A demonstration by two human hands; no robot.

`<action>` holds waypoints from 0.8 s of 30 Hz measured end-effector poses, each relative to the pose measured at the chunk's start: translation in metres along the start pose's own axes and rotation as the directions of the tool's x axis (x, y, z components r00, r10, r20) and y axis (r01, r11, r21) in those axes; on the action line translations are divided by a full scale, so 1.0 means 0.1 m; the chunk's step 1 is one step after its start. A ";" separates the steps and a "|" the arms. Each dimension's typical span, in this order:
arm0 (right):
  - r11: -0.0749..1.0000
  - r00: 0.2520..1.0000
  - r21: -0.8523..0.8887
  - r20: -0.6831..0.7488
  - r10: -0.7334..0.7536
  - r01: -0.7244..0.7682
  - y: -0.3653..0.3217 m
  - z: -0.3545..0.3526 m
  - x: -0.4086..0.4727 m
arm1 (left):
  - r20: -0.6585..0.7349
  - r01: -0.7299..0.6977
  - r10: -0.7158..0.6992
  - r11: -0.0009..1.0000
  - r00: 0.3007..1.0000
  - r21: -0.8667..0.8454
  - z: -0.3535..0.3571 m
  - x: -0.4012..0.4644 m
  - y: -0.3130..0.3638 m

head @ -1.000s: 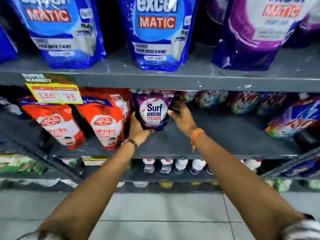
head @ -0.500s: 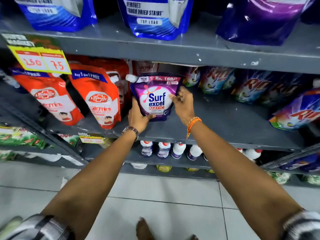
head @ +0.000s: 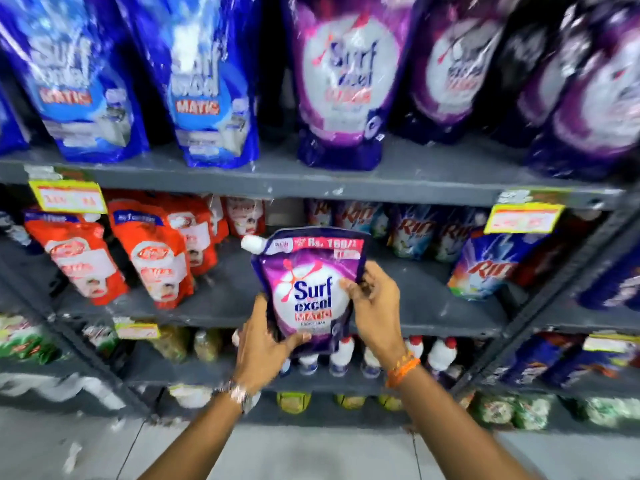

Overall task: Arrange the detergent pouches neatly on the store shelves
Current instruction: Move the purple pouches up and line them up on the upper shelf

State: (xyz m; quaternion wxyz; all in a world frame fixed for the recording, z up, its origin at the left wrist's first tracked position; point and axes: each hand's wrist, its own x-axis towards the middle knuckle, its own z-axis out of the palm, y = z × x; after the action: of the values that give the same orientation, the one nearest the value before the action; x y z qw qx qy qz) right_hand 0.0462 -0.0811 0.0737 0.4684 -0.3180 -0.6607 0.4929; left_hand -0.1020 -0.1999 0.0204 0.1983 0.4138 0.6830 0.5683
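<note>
A small purple Surf Excel Matic pouch [head: 308, 289] with a white spout hangs upright in front of the middle shelf [head: 221, 306], off its surface. My left hand [head: 263, 344] grips its lower left corner. My right hand [head: 375, 306] clasps its right edge. Large purple Surf Excel pouches [head: 346, 84] stand on the top shelf [head: 311, 181] directly above, with large blue Surf Excel Matic pouches [head: 204, 88] to their left.
Red Lifebuoy pouches [head: 156, 258] fill the middle shelf's left side, Rin pouches [head: 491, 265] its back and right. White-capped bottles [head: 440, 355] line the lower shelf. Yellow price tags [head: 67, 199] hang from the top shelf's edge. Grey tiled floor [head: 277, 452] lies below.
Both hands have drawn the small purple pouch out from the middle shelf and toward me. The view has tilted up, showing the top shelf's large pouches in full.
</note>
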 end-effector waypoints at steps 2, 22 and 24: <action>0.997 0.997 -0.006 -0.025 -0.077 0.077 -0.34 -0.30 -0.01 | 0.015 -0.061 0.061 0.998 0.998 -0.021 0.15 -0.07 0.27; 0.900 0.892 -0.350 -0.271 -0.363 0.260 -2.05 -1.91 1.85 | 0.093 -0.338 0.330 0.937 0.939 0.088 1.33 1.40 2.89; 0.913 0.905 -0.335 -0.269 -0.330 0.233 -1.96 -1.90 1.98 | 0.078 -0.319 0.312 0.943 0.947 0.097 1.38 1.52 2.85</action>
State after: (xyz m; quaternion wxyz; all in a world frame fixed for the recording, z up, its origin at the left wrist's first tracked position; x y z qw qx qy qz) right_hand 0.1608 0.0996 0.3343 0.5834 -0.3600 -0.6811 0.2572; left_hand 0.0093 0.0081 0.2802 0.1029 0.5452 0.6313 0.5419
